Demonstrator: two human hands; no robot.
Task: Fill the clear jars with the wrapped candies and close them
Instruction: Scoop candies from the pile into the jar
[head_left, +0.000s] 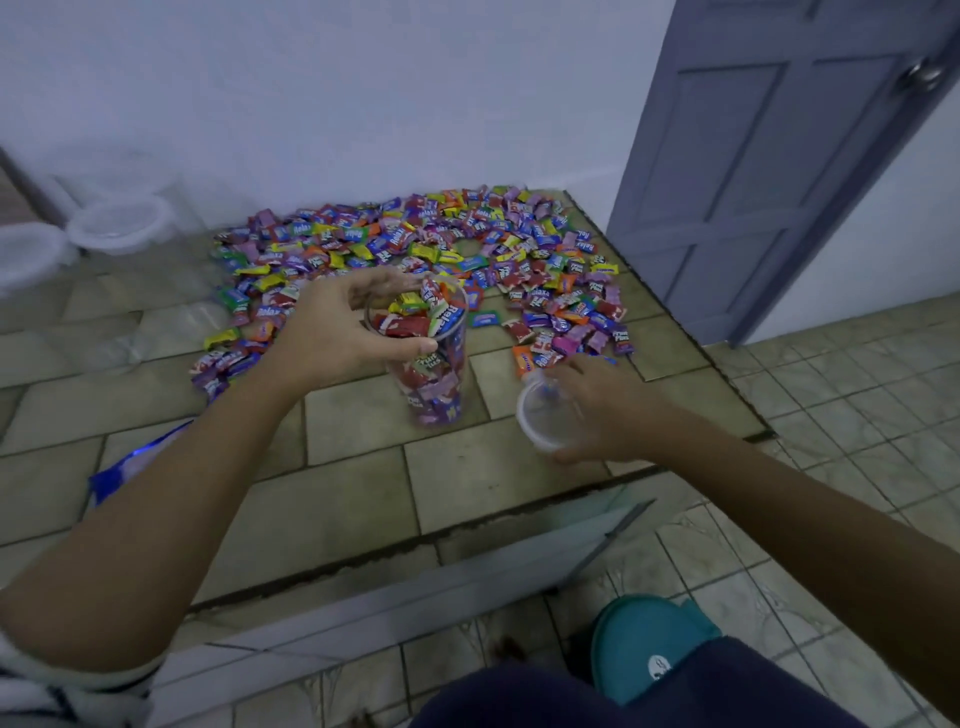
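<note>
The left hand (343, 322) curls round the top of the jar (439, 384), with the thumb on the near side of the rim and the fingers over the far side. The jar (full of candies (410, 319) right up to the top) stands on the floor (363, 431) under those fingers. The right hand (597, 410) grips the clear lid (545, 415) between thumb and fingers, just beside the jar, and the big pile (467, 244) lies past both hands' fingertips.
</note>
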